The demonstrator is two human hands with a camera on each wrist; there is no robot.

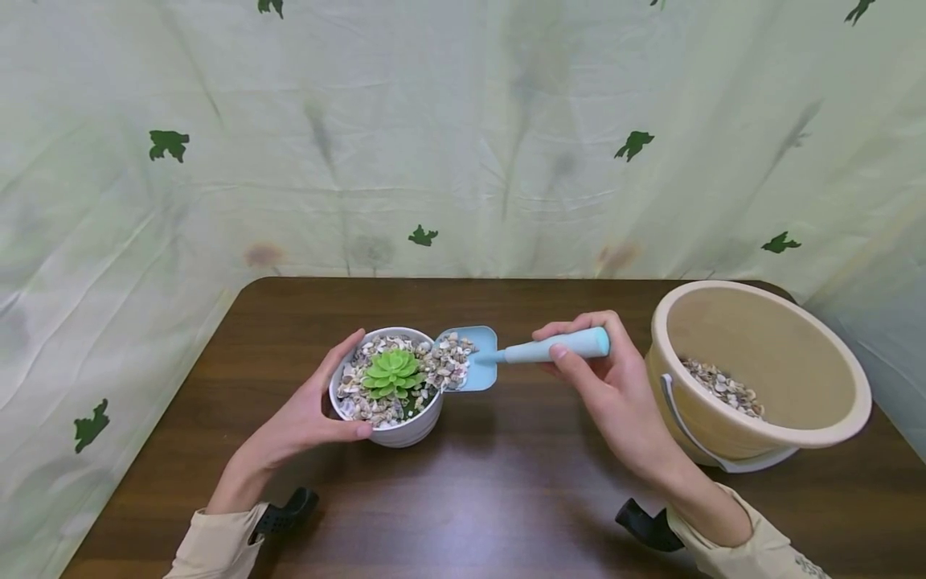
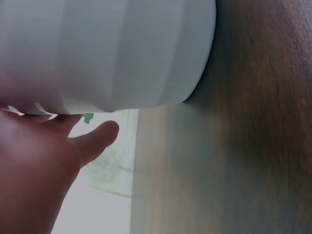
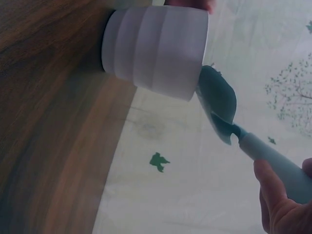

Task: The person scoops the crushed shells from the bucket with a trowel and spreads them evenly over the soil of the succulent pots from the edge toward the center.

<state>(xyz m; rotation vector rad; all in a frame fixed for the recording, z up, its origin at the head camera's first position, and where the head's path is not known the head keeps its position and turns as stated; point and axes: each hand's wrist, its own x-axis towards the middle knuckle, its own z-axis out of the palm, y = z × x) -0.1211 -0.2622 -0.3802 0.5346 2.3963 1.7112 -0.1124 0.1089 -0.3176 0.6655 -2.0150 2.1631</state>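
A white ribbed flowerpot point(image 1: 407, 435) stands upright on the table, with a green succulent point(image 1: 393, 372) among small shells and pebbles. My left hand point(image 1: 307, 414) holds the pot's left side, thumb at the near rim and fingers at the far side; the left wrist view shows the pot wall point(image 2: 112, 53) close up. In my right hand point(image 1: 615, 394) is the handle of a light blue trowel point(image 1: 481, 366). Its blade carries shells point(image 1: 448, 362) and meets the pot's right rim. From the right wrist view, the blade point(image 3: 218, 95) tilts at the pot's mouth.
A beige bucket point(image 1: 767, 438) with a grey handle stands at the right of the dark wooden table point(image 1: 506, 498), holding more shells point(image 1: 723, 388) at its bottom. Behind the table hangs a pale curtain point(image 1: 463, 145) with green leaf shapes.
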